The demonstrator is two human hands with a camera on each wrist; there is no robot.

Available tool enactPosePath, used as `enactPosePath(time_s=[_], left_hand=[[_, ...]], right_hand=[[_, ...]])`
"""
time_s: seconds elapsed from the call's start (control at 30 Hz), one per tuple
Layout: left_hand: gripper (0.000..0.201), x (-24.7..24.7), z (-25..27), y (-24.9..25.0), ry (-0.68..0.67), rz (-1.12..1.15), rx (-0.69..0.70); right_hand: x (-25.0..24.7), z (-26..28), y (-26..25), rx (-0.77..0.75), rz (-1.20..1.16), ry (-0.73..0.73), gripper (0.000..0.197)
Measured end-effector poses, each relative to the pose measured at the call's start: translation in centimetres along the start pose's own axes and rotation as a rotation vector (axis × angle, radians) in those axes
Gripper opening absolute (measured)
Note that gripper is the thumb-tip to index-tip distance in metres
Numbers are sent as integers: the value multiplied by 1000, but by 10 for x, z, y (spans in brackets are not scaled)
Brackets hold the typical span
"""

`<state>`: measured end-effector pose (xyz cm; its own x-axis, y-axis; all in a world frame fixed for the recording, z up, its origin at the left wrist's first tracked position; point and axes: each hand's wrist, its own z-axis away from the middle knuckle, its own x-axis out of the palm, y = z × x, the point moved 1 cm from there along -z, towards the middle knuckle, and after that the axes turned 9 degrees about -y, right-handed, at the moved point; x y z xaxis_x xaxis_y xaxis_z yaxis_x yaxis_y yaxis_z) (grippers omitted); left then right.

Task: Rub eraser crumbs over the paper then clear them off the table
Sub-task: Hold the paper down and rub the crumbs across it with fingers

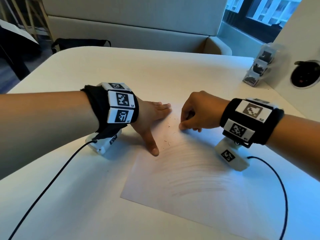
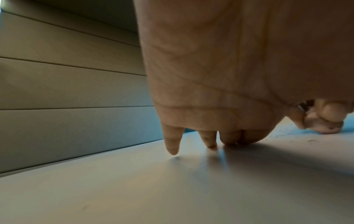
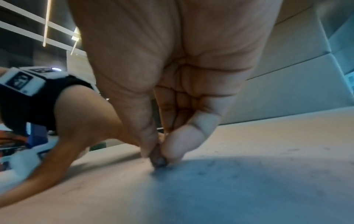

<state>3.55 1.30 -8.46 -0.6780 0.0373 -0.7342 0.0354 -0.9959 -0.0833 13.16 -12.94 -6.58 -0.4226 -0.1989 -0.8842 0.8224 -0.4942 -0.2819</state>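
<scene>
Work surface: a smooth, matte white table [image 1: 69,196] with a rounded far corner. On it lies one flat rectangular sheet of white paper [image 1: 181,184], set askew, its near half carrying faint grey curved smudge streaks.

Left hand [image 1: 150,116]: released, fingers straight and held together, pressed flat on the paper's far-left edge, with the thumb splayed toward 6 o'clock and its tip on the sheet. The left wrist view confirms the fingertips [image 2: 172,149] meet the surface.

Right hand [image 1: 197,113]: grasping. Thumb and fingers are bunched around a small dark grey eraser [image 3: 158,159], rounded and dull at its tip, which is pressed on the paper. In the head view the eraser itself is hidden under the fingers.

Eraser crumbs [image 1: 167,143]: thin dark curled shreds scattered on the paper between the two hands, running from the right hand's fingertips toward 7 o'clock, near the left thumb tip. One speck lies on the bare table left of the sheet.

Both wrists carry black fabric bands with white square marker tiles, and a thin black cable trails from each.

At 2 o'clock, well apart from the paper, a clear plastic tiered holder [image 1: 259,66] with dark contents stands beside a round dark socket [image 1: 304,75] in a white panel.
</scene>
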Motion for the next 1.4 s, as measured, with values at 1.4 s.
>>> enactPosePath(time_s=[1.4], left_hand=[[143,-1,-1,-1,-2,-2,15]], right_hand=[[12,12,-7,-60,-44,-116,14]])
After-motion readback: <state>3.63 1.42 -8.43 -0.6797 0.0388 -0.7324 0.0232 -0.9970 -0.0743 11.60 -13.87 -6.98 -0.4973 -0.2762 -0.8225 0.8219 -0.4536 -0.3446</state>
